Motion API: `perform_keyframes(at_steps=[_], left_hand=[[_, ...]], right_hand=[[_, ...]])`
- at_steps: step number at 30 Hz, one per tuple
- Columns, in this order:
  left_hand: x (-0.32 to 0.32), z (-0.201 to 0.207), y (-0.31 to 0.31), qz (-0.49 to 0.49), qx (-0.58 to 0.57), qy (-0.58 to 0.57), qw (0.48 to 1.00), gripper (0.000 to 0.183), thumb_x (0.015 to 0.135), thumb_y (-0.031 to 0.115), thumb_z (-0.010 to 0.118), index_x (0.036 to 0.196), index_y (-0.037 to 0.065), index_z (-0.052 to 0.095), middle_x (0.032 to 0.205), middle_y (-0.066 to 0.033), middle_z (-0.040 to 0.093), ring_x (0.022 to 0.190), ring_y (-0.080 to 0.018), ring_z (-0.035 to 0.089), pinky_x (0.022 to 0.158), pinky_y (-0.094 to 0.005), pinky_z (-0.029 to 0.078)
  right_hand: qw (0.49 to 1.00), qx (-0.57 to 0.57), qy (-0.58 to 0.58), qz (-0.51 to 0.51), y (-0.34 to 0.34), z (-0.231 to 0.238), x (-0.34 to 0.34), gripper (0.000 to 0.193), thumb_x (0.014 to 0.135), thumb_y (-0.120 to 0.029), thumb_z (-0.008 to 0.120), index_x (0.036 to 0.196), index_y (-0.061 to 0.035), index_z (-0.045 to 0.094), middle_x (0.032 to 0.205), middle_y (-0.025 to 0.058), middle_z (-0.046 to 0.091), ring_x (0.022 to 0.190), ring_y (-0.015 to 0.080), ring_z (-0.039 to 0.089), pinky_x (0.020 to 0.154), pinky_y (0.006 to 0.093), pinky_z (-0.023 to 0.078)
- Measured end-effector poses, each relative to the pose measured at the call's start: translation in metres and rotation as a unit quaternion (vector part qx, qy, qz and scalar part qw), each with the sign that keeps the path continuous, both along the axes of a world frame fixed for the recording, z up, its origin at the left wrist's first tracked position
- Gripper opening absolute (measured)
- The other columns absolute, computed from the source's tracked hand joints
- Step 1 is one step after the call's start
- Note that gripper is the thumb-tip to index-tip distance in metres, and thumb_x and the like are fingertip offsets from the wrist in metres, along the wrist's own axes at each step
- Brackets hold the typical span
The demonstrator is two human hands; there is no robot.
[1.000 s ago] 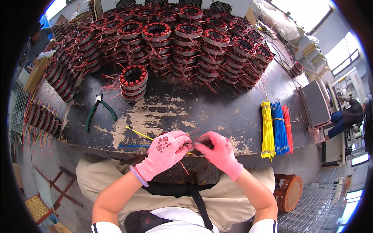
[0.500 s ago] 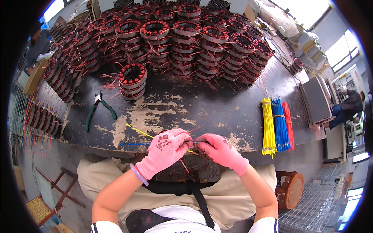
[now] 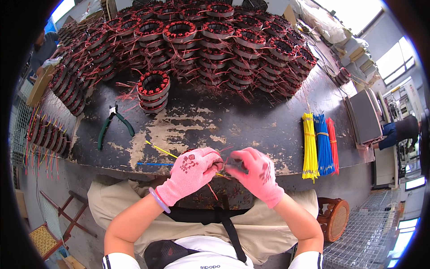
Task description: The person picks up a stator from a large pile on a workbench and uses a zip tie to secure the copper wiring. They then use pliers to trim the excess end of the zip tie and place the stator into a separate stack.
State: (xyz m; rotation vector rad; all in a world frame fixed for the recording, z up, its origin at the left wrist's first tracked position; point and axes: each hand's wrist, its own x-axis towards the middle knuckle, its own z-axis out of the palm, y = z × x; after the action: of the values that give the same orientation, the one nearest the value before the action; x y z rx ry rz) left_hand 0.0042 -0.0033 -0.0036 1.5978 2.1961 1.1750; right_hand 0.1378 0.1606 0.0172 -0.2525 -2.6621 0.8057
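My left hand [image 3: 192, 170], in a pink glove, is closed around a wound motor stator, mostly hidden beneath it, and pinches thin wires at its fingertips. A yellow lead [image 3: 161, 150] and a blue lead [image 3: 154, 164] stick out to the left from under this hand. A red wire [image 3: 212, 192] hangs below it. My right hand [image 3: 257, 175], gloved likewise, is close beside the left fingertips. Its thumb and index finger are bent together at the wire ends; the exact thing between them is too small to make out.
Green-handled cutters [image 3: 114, 125] lie on the worn dark table [image 3: 192, 130] near a short stack of stators [image 3: 153, 92]. Many stacked stators [image 3: 215, 49] fill the back. Yellow [image 3: 309, 148], blue [image 3: 323, 145] and red wire bundles [image 3: 332, 143] lie at the right edge.
My right hand has shifted slightly and turned, its fingers lifting and curling more, with a gap showing between thumb and fingers. My left hand stays nearly in place.
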Motion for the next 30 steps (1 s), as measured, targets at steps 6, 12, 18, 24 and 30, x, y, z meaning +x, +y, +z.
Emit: perform_keyframes(at_steps=[6, 12, 18, 24, 30], left_hand=[[0.001, 0.003, 0.001, -0.001, 0.001, 0.009, 1.000, 0.012, 0.083, 0.009, 0.068, 0.095, 0.008, 0.069, 0.097, -0.0054, 0.070, 0.088, -0.0284, 0.068, 0.076, -0.0389, 0.056], [0.000, 0.000, 0.000, -0.016, 0.006, 0.012, 1.000, 0.008, 0.082, 0.009, 0.068, 0.090, 0.009, 0.068, 0.096, -0.0042, 0.069, 0.086, -0.0280, 0.068, 0.076, -0.0381, 0.055], [0.001, -0.002, 0.000, -0.002, 0.008, 0.011, 1.000, 0.008, 0.083, 0.011, 0.068, 0.091, 0.010, 0.068, 0.096, -0.0039, 0.069, 0.086, -0.0283, 0.068, 0.075, -0.0385, 0.055], [-0.001, 0.002, -0.002, -0.030, -0.016, 0.023, 0.999, 0.011, 0.084, 0.013, 0.070, 0.095, 0.010, 0.068, 0.098, -0.0036, 0.069, 0.087, -0.0286, 0.068, 0.075, -0.0393, 0.055], [0.009, -0.002, 0.000, -0.054, 0.000, 0.016, 0.998, 0.011, 0.084, 0.014, 0.071, 0.094, 0.011, 0.069, 0.096, -0.0027, 0.069, 0.086, -0.0270, 0.069, 0.075, -0.0384, 0.055]], right_hand=[[0.998, -0.042, -0.027, 0.026, 0.004, -0.026, 0.003, 0.020, 0.092, -0.023, 0.069, 0.106, -0.0088, 0.071, 0.083, 0.0042, 0.067, 0.073, 0.0203, 0.064, 0.069, 0.0340, 0.052], [0.927, -0.303, -0.220, 0.035, 0.019, -0.002, 0.002, 0.021, 0.095, -0.021, 0.066, 0.107, -0.0047, 0.067, 0.089, 0.0035, 0.066, 0.079, 0.0146, 0.063, 0.070, 0.0308, 0.051], [0.970, 0.204, -0.017, 0.130, 0.006, 0.001, 0.001, 0.020, 0.086, -0.022, 0.071, 0.102, -0.0130, 0.064, 0.089, 0.0038, 0.062, 0.087, 0.0277, 0.065, 0.074, 0.0407, 0.053], [0.962, -0.198, -0.184, 0.032, 0.008, 0.003, -0.002, 0.020, 0.095, -0.021, 0.063, 0.090, -0.0012, 0.063, 0.074, 0.0127, 0.062, 0.069, 0.0240, 0.061, 0.062, 0.0379, 0.047], [0.949, -0.252, -0.190, -0.008, 0.007, 0.012, 0.025, 0.020, 0.098, -0.018, 0.060, 0.093, 0.0010, 0.065, 0.072, 0.0090, 0.062, 0.066, 0.0126, 0.057, 0.060, 0.0315, 0.045]])
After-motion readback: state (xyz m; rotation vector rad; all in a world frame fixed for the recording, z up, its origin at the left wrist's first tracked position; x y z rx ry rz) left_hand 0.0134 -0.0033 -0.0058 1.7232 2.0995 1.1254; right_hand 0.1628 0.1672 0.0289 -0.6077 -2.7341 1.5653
